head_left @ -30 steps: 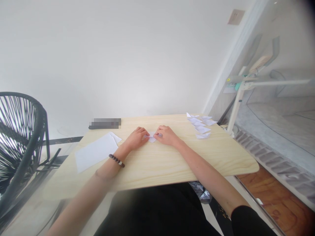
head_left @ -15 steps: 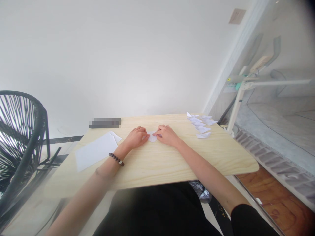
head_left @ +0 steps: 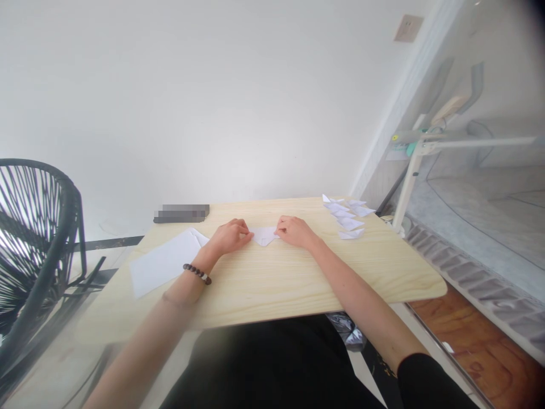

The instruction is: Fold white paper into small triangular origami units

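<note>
A small folded white paper lies near the middle of the wooden table, its lower edge coming to a point. My left hand pinches its left end between thumb and fingers. At the opposite end, my right hand grips the paper the same way. Left of my left hand is a stack of white paper sheets, with a smaller piece partly hidden by my wrist. Several folded paper boats stand grouped at the table's back right.
A dark blurred-out object sits at the back left of the table. A black woven chair stands to the left. Beyond the right edge is a white metal frame, and the wall rises behind the table.
Both hands have moved apart along the folded paper, the left hand leftward and the right hand slightly rightward. More of the paper shows between them.
</note>
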The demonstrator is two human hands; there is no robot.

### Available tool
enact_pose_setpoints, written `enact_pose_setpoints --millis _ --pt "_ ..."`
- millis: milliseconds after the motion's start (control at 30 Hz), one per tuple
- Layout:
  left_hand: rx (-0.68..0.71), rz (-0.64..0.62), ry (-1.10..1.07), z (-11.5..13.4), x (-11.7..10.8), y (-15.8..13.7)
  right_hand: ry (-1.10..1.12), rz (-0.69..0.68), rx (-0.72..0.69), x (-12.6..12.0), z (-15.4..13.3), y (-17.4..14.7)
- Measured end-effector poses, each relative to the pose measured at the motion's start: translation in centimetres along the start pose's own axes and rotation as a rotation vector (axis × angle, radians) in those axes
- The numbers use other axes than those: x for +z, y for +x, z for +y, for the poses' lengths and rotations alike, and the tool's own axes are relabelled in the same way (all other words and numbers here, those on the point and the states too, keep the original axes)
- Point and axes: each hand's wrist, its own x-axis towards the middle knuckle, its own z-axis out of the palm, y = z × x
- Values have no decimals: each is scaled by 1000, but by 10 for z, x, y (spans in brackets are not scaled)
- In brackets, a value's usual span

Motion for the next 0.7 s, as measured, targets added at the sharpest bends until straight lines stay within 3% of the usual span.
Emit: enact_pose_setpoints --millis 267,600,700 --pt "-85 90 -142 -4 18 6 296 84 -5 11 8 -2" --pt "9 129 -186 -7 30 6 581 89 137 24 10 2" --pt "-22 120 -222 -2 27 7 632 118 130 24 9 3"
